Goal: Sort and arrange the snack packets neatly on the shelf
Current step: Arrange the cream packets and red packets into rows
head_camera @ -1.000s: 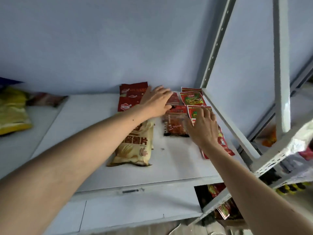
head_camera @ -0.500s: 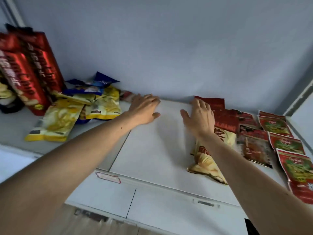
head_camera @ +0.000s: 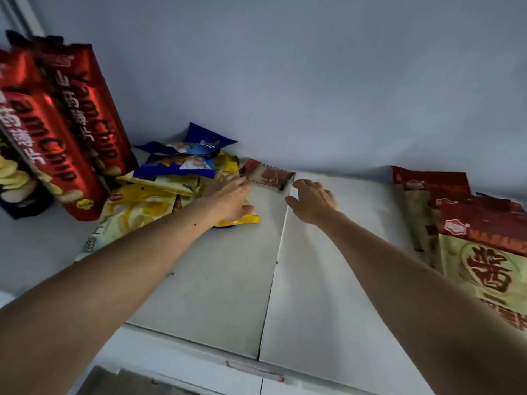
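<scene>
Fingers (head_camera: 225,178) of the left hand (head_camera: 228,196) are stretching out fairly straight, their tips touching the near edge of a small brown packet (head_camera: 268,175) that is lying flat at the back of the shelf (head_camera: 228,280), close to the wall (head_camera: 285,81). That hand is also lying over the corner of a yellow bag (head_camera: 242,219). Just beside it, the right hand (head_camera: 312,201) is hovering with its fingers loosely curled and spread, holding nothing, its fingertips near the packet's right end; whether they are touching it, I cannot tell. To the left, yellow bags (head_camera: 134,206) and blue bags (head_camera: 182,158) are lying in a loose, overlapping heap, and tall red chip bags (head_camera: 71,124) are standing beside them, leaning a little. On the far right, red and cream bags (head_camera: 470,238) are lying flat and overlapping one another, well apart from the hands. Both bare forearms are reaching in across the white shelf boards.
</scene>
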### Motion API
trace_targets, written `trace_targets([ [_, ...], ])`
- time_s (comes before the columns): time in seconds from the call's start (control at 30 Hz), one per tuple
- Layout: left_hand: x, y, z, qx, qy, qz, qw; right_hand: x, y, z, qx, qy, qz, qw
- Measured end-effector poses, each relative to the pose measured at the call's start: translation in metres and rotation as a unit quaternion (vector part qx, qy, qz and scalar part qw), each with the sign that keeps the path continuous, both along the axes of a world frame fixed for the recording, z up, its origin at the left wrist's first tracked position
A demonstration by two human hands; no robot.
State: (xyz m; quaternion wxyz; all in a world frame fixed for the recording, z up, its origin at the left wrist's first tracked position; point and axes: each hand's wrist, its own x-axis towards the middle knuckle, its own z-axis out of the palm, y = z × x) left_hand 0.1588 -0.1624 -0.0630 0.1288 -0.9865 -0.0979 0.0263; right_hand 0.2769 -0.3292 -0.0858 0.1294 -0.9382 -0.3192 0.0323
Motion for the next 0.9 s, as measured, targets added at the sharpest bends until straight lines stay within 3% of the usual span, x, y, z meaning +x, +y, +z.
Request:
trace_targets([
  [0.17, 0.025, 0.01, -0.017, 0.024, 0.052, 0.02, 0.998, 0.035, 0.042, -0.026, -0.047, 0.004, 0.06, 0.997],
  [0.3, 0.031, 0.018, -0.033, -0.058, 0.078, 0.121, 0.988, 0.055, 0.066, -0.047, -0.031, 0.004, 0.092, 0.995],
  [0.4, 0.026, 0.018, -0.038, -0.088, 0.074, 0.136, 0.984, 0.061, 0.069, -0.056, -0.032, -0.022, 0.093, 0.995],
  [0.63, 0.004, 0.001, -0.036, -0.127, 0.06, 0.066, 0.988, 0.043, 0.02, -0.048, 0.035, -0.066, 0.038, 0.996],
  [0.77, -0.015, -0.016, -0.028, -0.144, -0.047, -0.015, 0.988, 0.02, -0.013, -0.03, 0.03, -0.076, -0.05, 0.995],
  [0.9, -0.023, -0.021, -0.023, -0.164, -0.084, 0.062, 0.981, 0.002, -0.04, -0.027, 0.022, -0.029, -0.13, 0.991],
])
